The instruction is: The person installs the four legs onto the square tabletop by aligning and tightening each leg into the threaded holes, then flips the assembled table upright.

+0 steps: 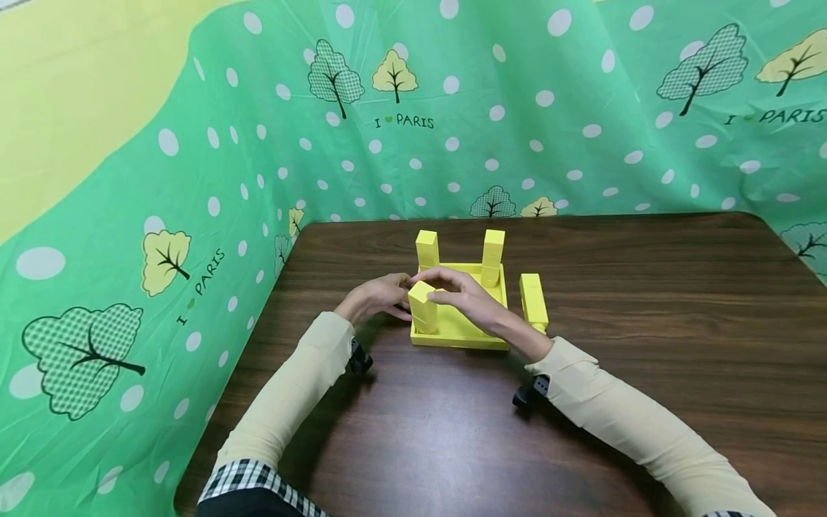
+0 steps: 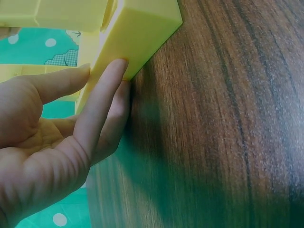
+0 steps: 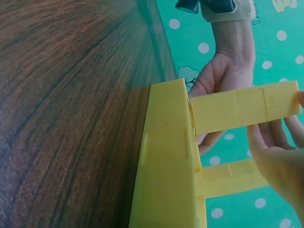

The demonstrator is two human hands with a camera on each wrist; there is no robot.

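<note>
A shallow yellow tray (image 1: 460, 342) lies on the table with upright yellow block-like posts at three corners. At its near-left corner, my right hand (image 1: 474, 301) pinches the top of a yellow post (image 1: 423, 316). The right wrist view shows the fingers against one side of this post (image 3: 237, 109), whose lower end meets the tray (image 3: 164, 156). My left hand (image 1: 375, 296) is at the tray's left side. In the left wrist view, its fairly straight fingers touch the outer wall of the tray (image 2: 137, 42).
Two other posts stand at the far corners, far left (image 1: 427, 249) and far right (image 1: 492, 257). Right of the tray, another yellow post-like piece (image 1: 533, 298) rests on the dark wooden table (image 1: 646, 323). A green printed cloth (image 1: 452, 165) hangs behind and at the left.
</note>
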